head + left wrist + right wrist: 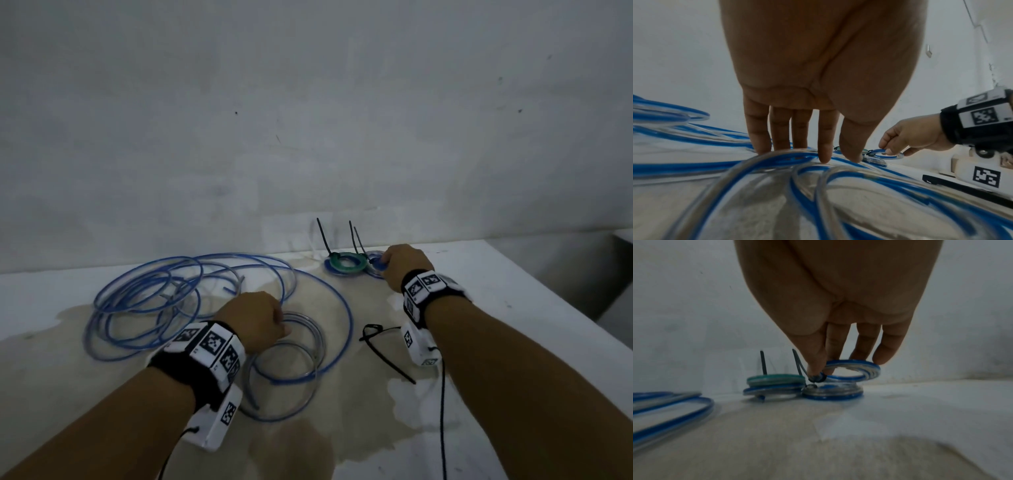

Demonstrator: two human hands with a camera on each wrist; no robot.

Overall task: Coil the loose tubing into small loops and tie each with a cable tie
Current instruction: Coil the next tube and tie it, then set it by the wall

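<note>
1. The loose tubing point(219, 301) lies in wide blue and clear loops on the white table point(513, 308), mostly on the left. It looks light and springy, so I judge it will try to uncurl as soon as it is let go (thin, smooth plastic, probably slippery too).

2. The best hold is likely across several strands at 1 spot, where a loop crosses itself, so the turns stay stacked while a tie goes on.

3. The left hand point(818, 81) is over the clear loops near the table's middle. Its fingers point(824, 146) reach down almost straight and their tips press on the tubing; they are not wrapped round it.

4. The right hand point(838, 296) pinches a small tied coil point(854, 369) between thumb and fingers, near the black tie. The coil is lifted just above another finished coil point(832, 393) on the table.

5. Beside those sits a green-topped stack of coils point(345, 264) near the wall, tie tails sticking up.

6. A spare black cable tie point(380, 339) lies between the 2 forearms.
</note>
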